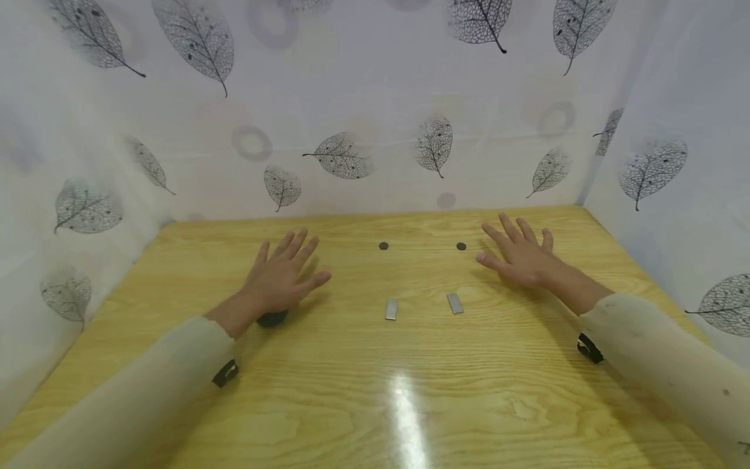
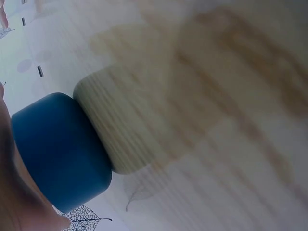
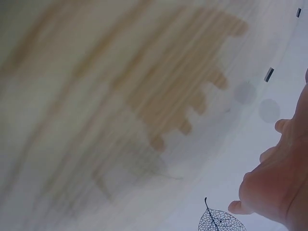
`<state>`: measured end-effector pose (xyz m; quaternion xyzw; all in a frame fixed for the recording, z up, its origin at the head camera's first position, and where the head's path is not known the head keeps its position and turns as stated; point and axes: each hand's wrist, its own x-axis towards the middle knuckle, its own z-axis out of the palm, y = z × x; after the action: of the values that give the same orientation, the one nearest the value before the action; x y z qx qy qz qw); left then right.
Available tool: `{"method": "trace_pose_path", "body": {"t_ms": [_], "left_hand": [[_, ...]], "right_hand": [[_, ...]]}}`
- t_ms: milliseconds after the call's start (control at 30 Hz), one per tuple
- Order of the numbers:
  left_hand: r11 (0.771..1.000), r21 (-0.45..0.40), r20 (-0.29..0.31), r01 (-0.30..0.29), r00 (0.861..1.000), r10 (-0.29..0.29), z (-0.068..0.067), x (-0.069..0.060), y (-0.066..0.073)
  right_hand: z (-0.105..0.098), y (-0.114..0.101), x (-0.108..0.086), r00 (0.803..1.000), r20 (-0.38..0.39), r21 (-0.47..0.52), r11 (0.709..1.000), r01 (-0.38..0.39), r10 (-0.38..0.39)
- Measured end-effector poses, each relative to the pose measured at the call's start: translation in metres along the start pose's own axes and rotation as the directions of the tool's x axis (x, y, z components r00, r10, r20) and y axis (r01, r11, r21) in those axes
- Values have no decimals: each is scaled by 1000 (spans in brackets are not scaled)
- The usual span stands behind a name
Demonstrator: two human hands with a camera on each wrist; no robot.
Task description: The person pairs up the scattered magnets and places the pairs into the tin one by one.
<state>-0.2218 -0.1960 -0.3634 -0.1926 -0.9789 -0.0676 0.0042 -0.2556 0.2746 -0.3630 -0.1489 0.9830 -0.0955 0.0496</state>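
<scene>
My left hand [image 1: 280, 277] hovers over the left part of the table with fingers spread. Under its palm and wrist a dark rounded thing [image 1: 272, 318] partly shows; in the left wrist view it is a dark blue cylinder [image 2: 61, 151] with smooth rounded edges, standing on the table. Whether the hand touches it I cannot tell. My right hand [image 1: 521, 257] is held above the right side, fingers apart, holding nothing. Between the hands lie two small silver rectangular pieces, a left one [image 1: 391, 309] and a right one [image 1: 454, 303]. Farther back are two small dark discs, one left [image 1: 383, 246], one right [image 1: 461, 246].
The glossy wood-grain table [image 1: 328, 404] reflects a bright streak near its front. White curtains with a leaf print [image 1: 375, 98] stand along the back and both sides. A black strap end [image 1: 225, 373] hangs under the left sleeve, another [image 1: 589, 348] under the right.
</scene>
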Motion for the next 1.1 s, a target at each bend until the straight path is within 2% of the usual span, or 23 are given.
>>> {"method": "trace_pose_path", "body": {"t_ms": [233,367,1100], "left_hand": [[1000,28,-3,-1,1000,1,-1,2,1],[1000,15,-3,-8,1000,8,1,4,3],[999,17,21,-52,998,51,5,15,23]], "right_hand": [[-1,-3,1,1000,8,1,1000,9,-9],[0,-6,0,1000,19,-3,1000,15,-15],[2,-10,2,999,-2,-21,999,35,-35]]}}
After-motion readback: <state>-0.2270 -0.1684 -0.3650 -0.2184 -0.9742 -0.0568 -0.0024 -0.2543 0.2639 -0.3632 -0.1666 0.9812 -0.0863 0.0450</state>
